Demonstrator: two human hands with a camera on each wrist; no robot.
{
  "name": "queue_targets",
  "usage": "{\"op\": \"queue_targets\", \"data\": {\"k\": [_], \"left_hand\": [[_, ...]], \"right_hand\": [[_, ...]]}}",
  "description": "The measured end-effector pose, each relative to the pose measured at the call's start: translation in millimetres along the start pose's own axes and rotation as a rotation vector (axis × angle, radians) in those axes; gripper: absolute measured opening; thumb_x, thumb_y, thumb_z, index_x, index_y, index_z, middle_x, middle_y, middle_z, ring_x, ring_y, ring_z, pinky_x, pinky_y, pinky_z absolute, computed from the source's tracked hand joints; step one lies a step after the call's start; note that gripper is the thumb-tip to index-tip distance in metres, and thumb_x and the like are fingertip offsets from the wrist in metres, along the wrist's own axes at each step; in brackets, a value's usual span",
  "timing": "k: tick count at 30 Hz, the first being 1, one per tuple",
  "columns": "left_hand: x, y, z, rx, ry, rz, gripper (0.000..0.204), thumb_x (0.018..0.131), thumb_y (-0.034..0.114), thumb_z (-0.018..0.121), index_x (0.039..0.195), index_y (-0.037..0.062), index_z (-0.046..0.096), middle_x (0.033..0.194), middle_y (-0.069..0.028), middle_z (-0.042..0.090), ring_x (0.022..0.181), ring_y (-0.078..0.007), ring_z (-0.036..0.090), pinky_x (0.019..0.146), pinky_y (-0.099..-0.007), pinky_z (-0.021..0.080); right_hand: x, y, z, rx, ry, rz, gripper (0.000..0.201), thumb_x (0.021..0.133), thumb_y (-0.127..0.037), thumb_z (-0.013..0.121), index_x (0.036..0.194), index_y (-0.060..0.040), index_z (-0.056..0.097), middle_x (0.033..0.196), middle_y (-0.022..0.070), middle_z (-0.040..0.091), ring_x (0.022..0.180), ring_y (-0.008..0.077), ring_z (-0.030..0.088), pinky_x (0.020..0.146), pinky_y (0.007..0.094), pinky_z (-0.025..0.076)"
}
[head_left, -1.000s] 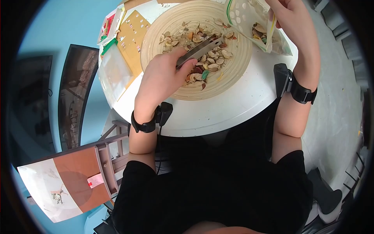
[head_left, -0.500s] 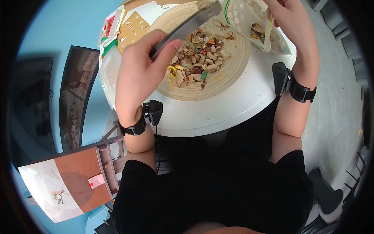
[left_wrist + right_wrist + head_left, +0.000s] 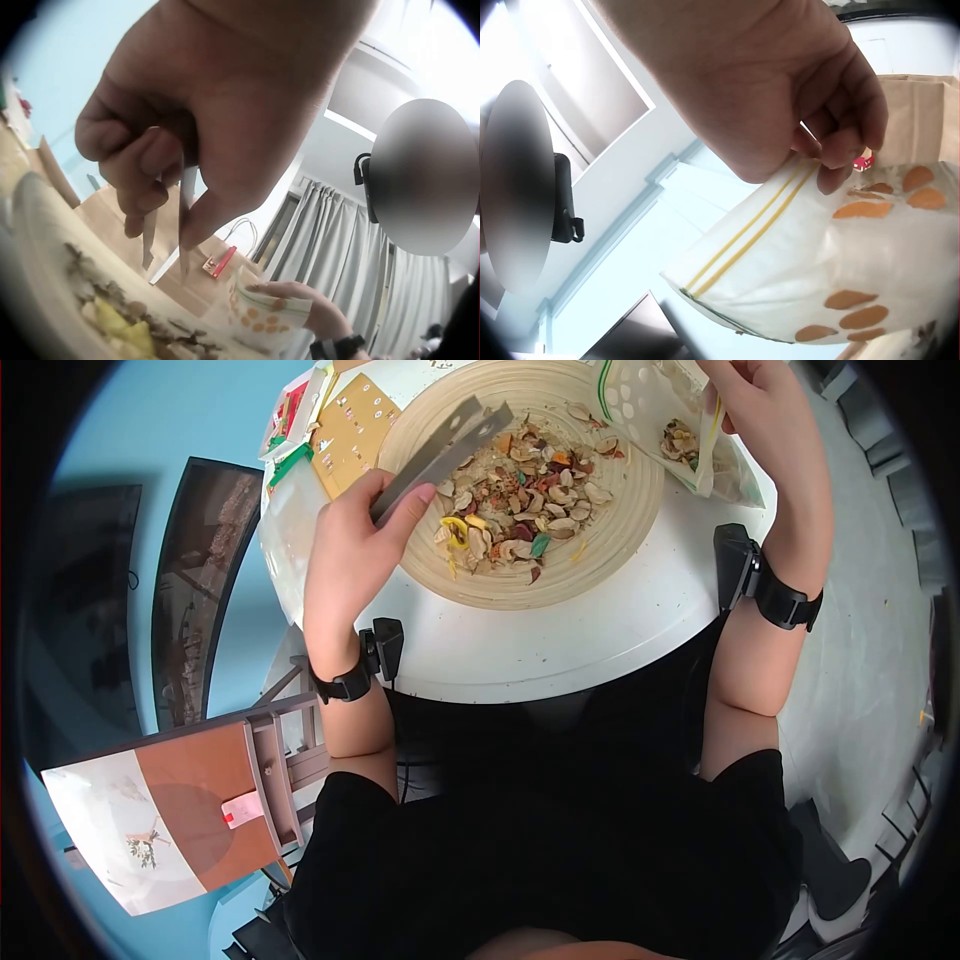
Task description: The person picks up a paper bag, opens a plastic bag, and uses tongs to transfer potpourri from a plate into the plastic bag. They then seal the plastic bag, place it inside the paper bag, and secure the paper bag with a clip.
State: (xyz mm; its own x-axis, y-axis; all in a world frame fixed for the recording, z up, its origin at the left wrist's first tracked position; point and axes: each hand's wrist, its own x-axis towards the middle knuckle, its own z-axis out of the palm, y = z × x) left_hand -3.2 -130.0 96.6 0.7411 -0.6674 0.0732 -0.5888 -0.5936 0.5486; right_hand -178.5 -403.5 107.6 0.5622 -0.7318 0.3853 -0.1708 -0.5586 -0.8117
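Observation:
My left hand [image 3: 355,550] grips a pair of metal tongs [image 3: 425,475] over the left side of a round wooden plate [image 3: 500,595]. The tong tips stand apart, with nothing seen between them; the left wrist view shows both blades of the tongs [image 3: 185,225] pointing down. Dried petals and leaves [image 3: 545,490], potpourri in beige, red, yellow and green, lie heaped on the plate. At the upper right my right hand [image 3: 765,405] pinches the edge of a clear dotted zip bag [image 3: 635,405], holding its mouth open. Some potpourri [image 3: 680,445] shows inside the bag.
Left of the plate lie a gold sticker sheet [image 3: 350,425], a red and white box [image 3: 292,415] and a clear plastic bag [image 3: 285,540]. Small crumbs dot the white table [image 3: 540,650]. Brown paper bags [image 3: 915,112] stand behind.
The tongs rose from the potpourri with a clump at their tips toward the bag, then moved back left with tips apart and the clump gone. My right hand keeps holding the bag.

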Motion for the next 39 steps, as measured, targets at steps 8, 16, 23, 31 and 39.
{"op": "queue_targets", "data": {"k": [8,16,23,31,39], "left_hand": [[-8,-11,13,0.148,-0.042,0.0,0.034,0.096,0.027,0.073,0.089,-0.0054,0.065,0.062,-0.0075,0.045,0.06,-0.0116,0.038,0.054,-0.0306,0.034],[-4,-11,11,0.043,0.02,0.084,0.032,0.095,0.026,0.075,0.087,-0.004,0.066,0.057,-0.0097,0.048,0.052,-0.0161,0.038,0.05,-0.0318,0.034],[-7,49,-8,-0.242,0.097,0.286,0.024,0.094,0.022,0.077,0.093,-0.0015,0.07,0.06,0.0002,0.051,0.056,-0.0047,0.041,0.049,-0.0244,0.031],[-7,38,16,-0.263,0.048,0.188,0.031,0.094,0.027,0.075,0.097,-0.0035,0.069,0.059,-0.0075,0.056,0.054,-0.0085,0.045,0.05,-0.0271,0.036],[-31,-9,15,0.046,-0.077,-0.011,0.033,0.095,0.029,0.074,0.095,-0.0037,0.067,0.057,-0.0121,0.055,0.051,-0.0161,0.043,0.05,-0.0338,0.037]], "right_hand": [[-2,-10,2,0.0,-0.055,0.017,0.032,0.101,-0.018,0.059,0.086,0.0081,0.069,0.064,0.002,0.061,0.059,0.0086,0.054,0.053,0.0284,0.042],[2,0,5,0.023,-0.042,-0.027,0.032,0.1,-0.018,0.06,0.086,0.009,0.069,0.064,0.0028,0.061,0.059,0.0091,0.055,0.054,0.0286,0.043],[-9,-6,14,-0.045,0.052,-0.108,0.031,0.1,-0.018,0.06,0.087,0.0093,0.068,0.064,0.0032,0.06,0.06,0.0093,0.055,0.054,0.0292,0.043],[2,-1,-8,-0.001,-0.053,0.021,0.03,0.099,-0.017,0.06,0.086,0.0086,0.069,0.064,0.0017,0.06,0.058,0.0083,0.054,0.053,0.0287,0.042],[-5,-3,2,-0.029,0.037,-0.079,0.029,0.098,-0.017,0.059,0.089,0.0087,0.07,0.065,0.0031,0.062,0.059,0.0095,0.056,0.054,0.0285,0.043]]}}
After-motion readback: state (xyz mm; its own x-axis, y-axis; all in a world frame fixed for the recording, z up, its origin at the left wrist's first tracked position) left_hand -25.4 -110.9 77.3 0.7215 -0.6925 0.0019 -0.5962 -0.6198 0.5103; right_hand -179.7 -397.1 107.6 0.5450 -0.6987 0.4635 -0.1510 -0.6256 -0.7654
